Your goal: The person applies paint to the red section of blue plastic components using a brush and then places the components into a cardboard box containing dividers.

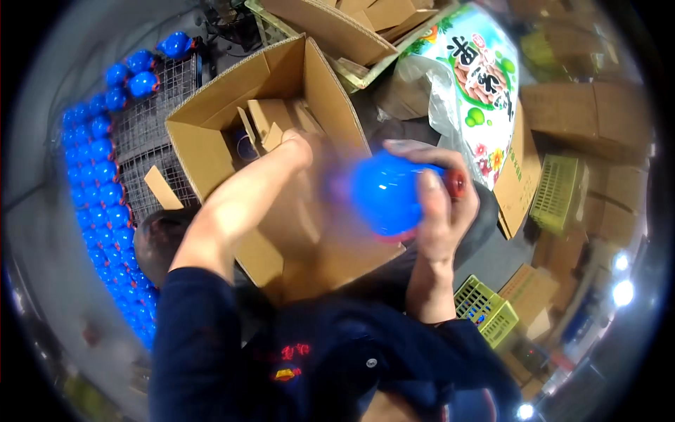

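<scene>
My right hand (443, 204) grips a glossy blue ball-shaped object (387, 193) with red parts, held above the right side of an open cardboard box (204, 144). Its fingers and thumb wrap round the object, whose left side is smeared by motion. My left hand (295, 151) reaches down into the box beside upright cardboard pieces (267, 116). The fingers of that hand are hidden, so what they touch does not show. A dark ring-like shape (246, 148) lies inside the box near the cardboard pieces.
Many similar blue objects (102, 172) stand in rows on the left beside a wire rack (151, 119). Behind the box is a crate of flattened cardboard (380, 14). A printed plastic bag (485, 70), a green crate (555, 190) and a yellow-green basket (485, 309) lie to the right.
</scene>
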### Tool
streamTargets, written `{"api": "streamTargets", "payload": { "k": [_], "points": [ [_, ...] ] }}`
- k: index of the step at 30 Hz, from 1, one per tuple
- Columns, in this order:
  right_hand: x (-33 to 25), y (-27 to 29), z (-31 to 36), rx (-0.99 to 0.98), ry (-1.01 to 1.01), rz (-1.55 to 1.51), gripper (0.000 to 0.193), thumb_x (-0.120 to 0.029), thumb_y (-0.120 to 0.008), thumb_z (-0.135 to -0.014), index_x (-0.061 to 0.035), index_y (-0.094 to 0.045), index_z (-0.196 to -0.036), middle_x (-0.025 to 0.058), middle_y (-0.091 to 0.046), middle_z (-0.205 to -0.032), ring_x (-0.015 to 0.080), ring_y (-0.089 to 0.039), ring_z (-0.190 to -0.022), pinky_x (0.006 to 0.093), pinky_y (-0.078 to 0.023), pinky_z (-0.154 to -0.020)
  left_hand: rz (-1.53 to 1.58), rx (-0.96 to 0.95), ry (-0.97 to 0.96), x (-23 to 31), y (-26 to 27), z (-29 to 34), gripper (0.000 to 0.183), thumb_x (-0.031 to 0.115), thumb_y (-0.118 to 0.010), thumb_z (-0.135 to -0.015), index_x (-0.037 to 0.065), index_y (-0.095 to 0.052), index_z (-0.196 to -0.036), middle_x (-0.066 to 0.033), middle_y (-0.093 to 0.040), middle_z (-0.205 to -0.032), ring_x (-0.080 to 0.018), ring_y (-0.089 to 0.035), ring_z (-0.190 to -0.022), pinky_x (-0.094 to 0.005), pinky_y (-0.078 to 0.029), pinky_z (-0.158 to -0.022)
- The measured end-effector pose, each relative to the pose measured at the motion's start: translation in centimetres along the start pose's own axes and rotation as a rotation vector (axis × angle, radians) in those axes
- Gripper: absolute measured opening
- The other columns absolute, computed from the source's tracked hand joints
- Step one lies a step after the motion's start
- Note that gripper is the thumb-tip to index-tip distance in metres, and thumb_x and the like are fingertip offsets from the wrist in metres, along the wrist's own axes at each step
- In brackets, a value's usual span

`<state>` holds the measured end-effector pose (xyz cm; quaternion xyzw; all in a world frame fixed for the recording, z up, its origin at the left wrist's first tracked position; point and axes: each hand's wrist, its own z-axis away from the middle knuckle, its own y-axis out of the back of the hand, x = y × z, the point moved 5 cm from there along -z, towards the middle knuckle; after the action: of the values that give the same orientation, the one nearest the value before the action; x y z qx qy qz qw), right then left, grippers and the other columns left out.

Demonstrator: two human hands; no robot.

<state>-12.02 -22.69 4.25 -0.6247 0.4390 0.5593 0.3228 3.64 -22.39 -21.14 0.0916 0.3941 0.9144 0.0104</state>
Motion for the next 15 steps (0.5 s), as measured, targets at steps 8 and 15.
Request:
{"api": "streamTargets", "payload": {
  "k": [8,15],
  "points": [
    [14.6,-14.4,-9.4,-0.167,0.031,0.732,0.021,-0.019,-0.068,-0.084,-0.0046,-0.057,-0.095,0.0147,-0.063,-0.089,0.0342,-0.061,-0.090,0.0419,-0.050,-0.080,0.327,0.157,0.110,-1.6,-10.9,-13.0,0.040,0.030,-0.042,-0.097,0.017,-0.055,-0.133,-0.0082,-0.053,-0.140,-0.0202,-0.050,-0.129,-0.0339,-0.039,-0.104],
    [35.5,-17.0,-11.0,-0.496,-0.152,1.099,0.037,-0.033,-0.066,-0.084,-0.0058,-0.060,-0.108,0.0139,-0.063,-0.110,0.0316,-0.058,-0.108,0.0421,-0.049,-0.091,0.376,0.045,0.084,-1.0,-10.1,-10.9,0.037,0.029,-0.043,-0.097,0.015,-0.064,-0.124,-0.0067,-0.063,-0.129,-0.0190,-0.056,-0.122,-0.0311,-0.043,-0.096]
  ]
}}
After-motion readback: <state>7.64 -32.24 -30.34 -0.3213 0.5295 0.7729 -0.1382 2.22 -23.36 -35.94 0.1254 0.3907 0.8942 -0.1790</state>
